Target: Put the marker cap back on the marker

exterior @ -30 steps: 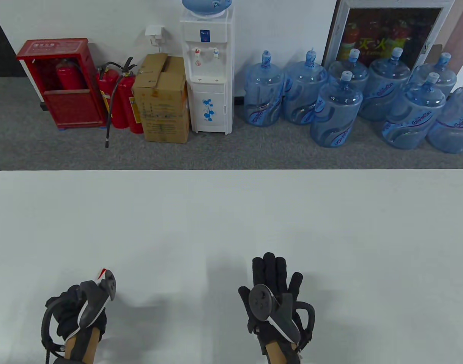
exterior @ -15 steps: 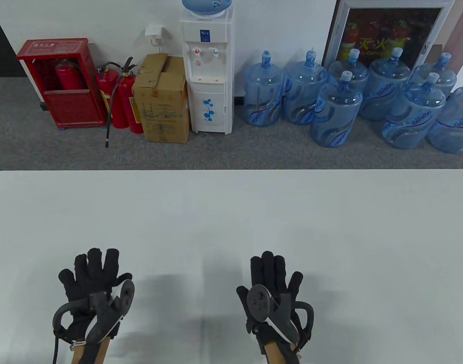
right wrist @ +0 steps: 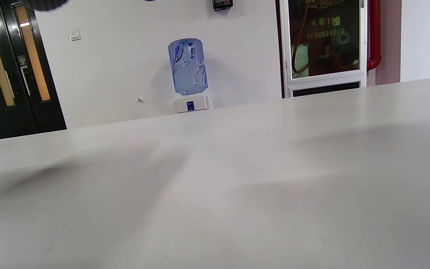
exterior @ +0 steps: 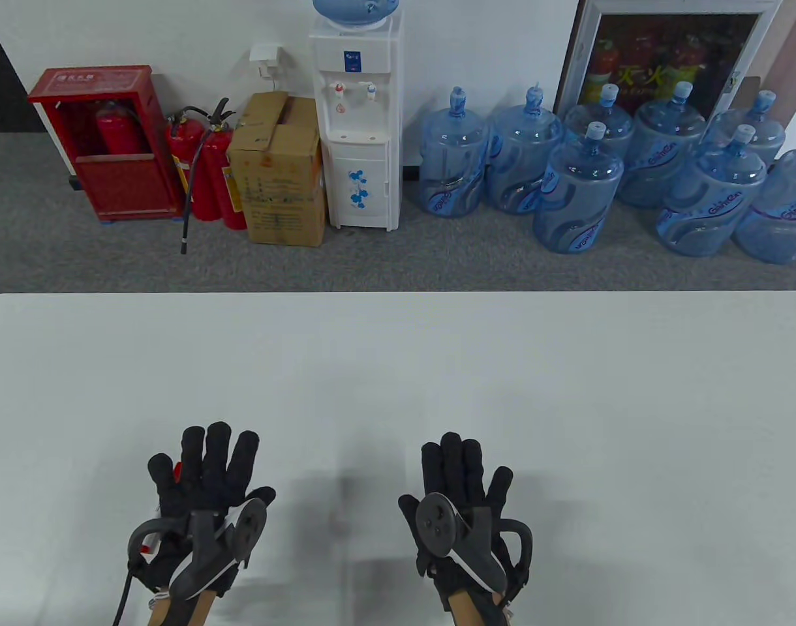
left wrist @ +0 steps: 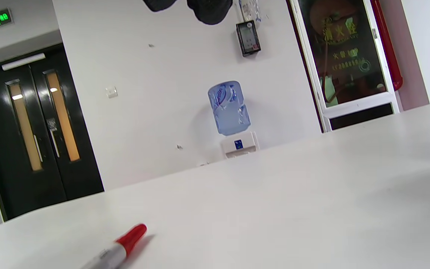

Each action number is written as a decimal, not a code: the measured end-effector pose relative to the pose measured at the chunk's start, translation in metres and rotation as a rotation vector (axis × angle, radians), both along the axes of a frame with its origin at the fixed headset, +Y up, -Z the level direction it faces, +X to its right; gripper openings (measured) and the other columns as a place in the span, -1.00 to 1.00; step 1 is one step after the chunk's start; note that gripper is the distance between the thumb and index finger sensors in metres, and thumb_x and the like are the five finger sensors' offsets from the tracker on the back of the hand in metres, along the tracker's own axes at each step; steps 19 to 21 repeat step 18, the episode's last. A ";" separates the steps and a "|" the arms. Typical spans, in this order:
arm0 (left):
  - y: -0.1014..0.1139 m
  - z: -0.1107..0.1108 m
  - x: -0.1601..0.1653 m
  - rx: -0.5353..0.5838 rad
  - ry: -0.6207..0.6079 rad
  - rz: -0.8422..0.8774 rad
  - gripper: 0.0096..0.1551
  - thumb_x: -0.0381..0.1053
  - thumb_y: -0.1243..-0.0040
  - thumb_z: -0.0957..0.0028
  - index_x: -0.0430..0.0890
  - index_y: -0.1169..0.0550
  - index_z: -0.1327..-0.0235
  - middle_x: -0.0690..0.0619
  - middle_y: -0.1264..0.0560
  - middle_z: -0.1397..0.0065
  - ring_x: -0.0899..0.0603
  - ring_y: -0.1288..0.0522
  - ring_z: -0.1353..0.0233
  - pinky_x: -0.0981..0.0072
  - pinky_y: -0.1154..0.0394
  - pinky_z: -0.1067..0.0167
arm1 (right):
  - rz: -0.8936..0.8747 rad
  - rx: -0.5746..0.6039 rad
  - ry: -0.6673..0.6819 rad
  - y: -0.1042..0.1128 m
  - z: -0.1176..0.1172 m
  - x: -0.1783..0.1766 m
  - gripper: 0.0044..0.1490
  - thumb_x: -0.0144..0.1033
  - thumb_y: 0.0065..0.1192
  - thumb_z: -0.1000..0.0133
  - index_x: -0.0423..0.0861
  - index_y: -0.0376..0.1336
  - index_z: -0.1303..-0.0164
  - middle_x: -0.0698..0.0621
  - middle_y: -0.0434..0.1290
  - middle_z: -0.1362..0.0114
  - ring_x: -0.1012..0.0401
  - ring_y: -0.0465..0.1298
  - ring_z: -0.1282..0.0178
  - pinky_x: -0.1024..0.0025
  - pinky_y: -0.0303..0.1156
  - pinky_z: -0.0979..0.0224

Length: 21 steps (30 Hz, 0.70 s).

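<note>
Neither hand has hold of anything: left hand [exterior: 202, 482] lies flat, palm down, fingers spread; right hand [exterior: 460, 486] the same, fingers straight and closer together. Both sit near the table's [exterior: 398, 365] front edge, left hand toward the front left, right hand about centre, well apart. Forearms enter over the front edge; each hand carries a tracker on its back. Marker [left wrist: 120, 248]: red cap [left wrist: 133, 234] on a white or pale grey barrel, lying on its side on the table. Table view shows only red glimpses at the left hand's outer edge, so the marker lies under or just beside that hand; contact cannot be told. Left wrist view shows the capped end pointing toward the table's far edge, the rest of the barrel cut off by the frame. Cap appears seated on the barrel, so the task looks complete or nearly so; how fully it is pressed home cannot be judged. Handling, by estimate: light, rigid plastic, smooth and round, likely to roll on the flat top; not fragile. Best hold: pinch the barrel mid-length with thumb and two fingers, and press the cap along the barrel's line. Beyond the far edge: water dispenser [exterior: 355, 117], water jugs [exterior: 577, 189], fire extinguishers [exterior: 205, 169], cardboard box [exterior: 277, 169].
</note>
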State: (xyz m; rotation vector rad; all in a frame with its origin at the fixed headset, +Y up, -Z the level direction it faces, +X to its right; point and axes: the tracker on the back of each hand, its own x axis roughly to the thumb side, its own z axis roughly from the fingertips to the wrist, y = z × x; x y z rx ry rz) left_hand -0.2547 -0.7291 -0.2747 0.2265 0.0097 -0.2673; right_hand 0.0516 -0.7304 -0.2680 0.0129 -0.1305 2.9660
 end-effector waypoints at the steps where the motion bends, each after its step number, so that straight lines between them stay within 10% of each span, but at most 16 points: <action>1: -0.001 0.000 0.000 -0.003 -0.001 0.002 -0.04 0.51 0.41 0.11 0.27 0.09 -0.63 0.03 0.01 -0.84 -0.28 0.09 -0.79 -0.48 0.09 -0.50 | -0.001 -0.001 0.000 0.000 0.000 0.000 0.03 0.38 -0.30 0.02 0.17 -0.34 -0.61 0.08 -0.33 -0.76 0.06 -0.26 -0.76 -0.21 -0.32 -0.51; 21: 0.002 0.002 0.002 -0.035 0.012 0.001 -0.04 0.51 0.39 0.11 0.27 0.06 -0.64 0.02 -0.02 -0.84 -0.29 0.06 -0.80 -0.49 0.09 -0.49 | 0.000 -0.024 0.001 -0.001 0.000 -0.001 0.03 0.38 -0.30 0.02 0.17 -0.34 -0.61 0.08 -0.33 -0.76 0.06 -0.26 -0.76 -0.21 -0.32 -0.51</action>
